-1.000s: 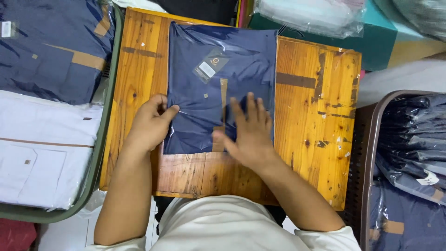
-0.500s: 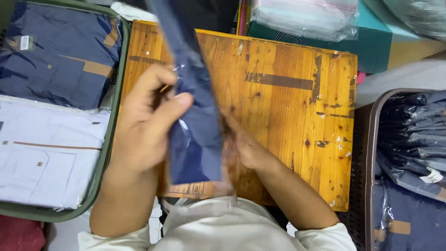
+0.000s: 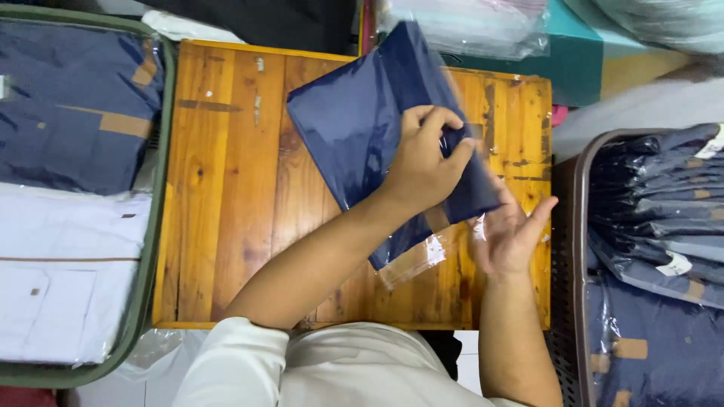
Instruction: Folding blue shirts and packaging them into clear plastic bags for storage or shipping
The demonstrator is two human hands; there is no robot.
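Head view: navy folded garment in clear plastic bag (image 3: 362, 128) raised at a tilt above wooden table (image 3: 226, 226), towards its far right part. Left hand (image 3: 422, 162) curled closed on the bag's right portion, fingers wrapped over the edge. Right hand (image 3: 513, 230) open, palm up, fingers spread, just beneath the bag's lower right corner; contact not determinable. Green crate (image 3: 154, 226) of bagged shirts to left, brown basket (image 3: 573, 249) of navy packs to right

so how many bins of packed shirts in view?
2. A green bin at the left edge holds navy and white shirts; a brown basket at the right holds stacked navy ones. Both are cropped, so more may be hidden.
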